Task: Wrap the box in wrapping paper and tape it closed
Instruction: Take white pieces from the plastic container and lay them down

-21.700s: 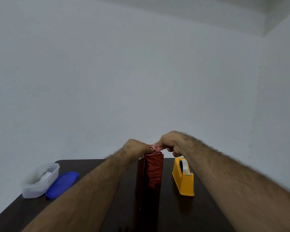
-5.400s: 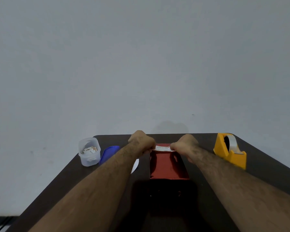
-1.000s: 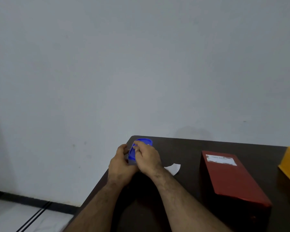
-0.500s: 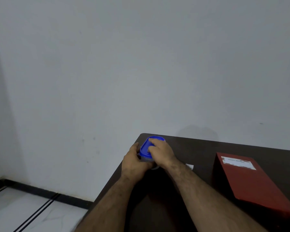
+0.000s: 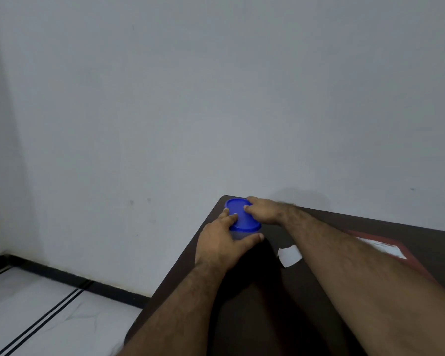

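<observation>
- The box (image 5: pixel 406 255), wrapped in red, lies flat on the table (image 5: pixel 319 317), far to the right and partly hidden by the right arm.
- Its long side runs away from the person.
- Both hands are well away from it, at the tub (image 5: pixel 242 233) on the table's left corner.
- The right hand (image 5: pixel 261 210) is nearer the box. Its fingers press flat on the blue lid (image 5: pixel 240 217).
- The left hand (image 5: pixel 222 242) wraps around the tub, thumb spread.
- A white scrap (image 5: pixel 289 255) lies between tub and box.

both arms are bare all the way up, no sleeves, no watch or rings that i can spot, just hairy forearms, left hand (image 5: pixel 221 244) at 9 o'clock of the right hand (image 5: pixel 263 210)
</observation>
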Tool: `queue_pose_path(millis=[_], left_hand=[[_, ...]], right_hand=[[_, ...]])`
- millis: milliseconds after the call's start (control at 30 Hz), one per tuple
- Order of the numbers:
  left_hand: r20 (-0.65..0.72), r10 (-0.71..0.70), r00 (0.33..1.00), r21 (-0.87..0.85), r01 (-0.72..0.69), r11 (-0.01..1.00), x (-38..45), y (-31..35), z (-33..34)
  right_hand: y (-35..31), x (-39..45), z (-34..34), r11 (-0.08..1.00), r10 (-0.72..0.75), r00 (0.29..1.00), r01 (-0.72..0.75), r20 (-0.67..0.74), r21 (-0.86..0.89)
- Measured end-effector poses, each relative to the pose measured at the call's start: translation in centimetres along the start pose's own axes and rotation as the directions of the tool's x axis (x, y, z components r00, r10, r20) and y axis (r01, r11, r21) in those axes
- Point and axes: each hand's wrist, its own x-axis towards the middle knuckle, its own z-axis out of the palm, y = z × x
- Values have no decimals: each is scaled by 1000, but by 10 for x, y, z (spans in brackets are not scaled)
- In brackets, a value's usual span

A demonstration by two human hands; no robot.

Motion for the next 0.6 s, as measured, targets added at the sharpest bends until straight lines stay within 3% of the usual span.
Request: queue_pose_path(millis=[133,233,433,533,600], left_hand=[[-61,-12,998,32,14,999,2,3,1],[-90,-36,995,7,37,999,4,2,2],[-105,-41,994,52,47,998,6,0,3],[-103,6,995,169,11,985,2,6,6],[-109,10,994,192,11,981,2,9,6]], right_hand=[[-1,16,-1,998,23,995,-17,-94,65],[-3,27,4,995,-13,997,20,-71,101],[-5,37,1,999,50,995,-51,-90,-17],[-1,44,7,984,160,985,-155,-58,85],[7,52,13,939,238,971,-233,11,252]])
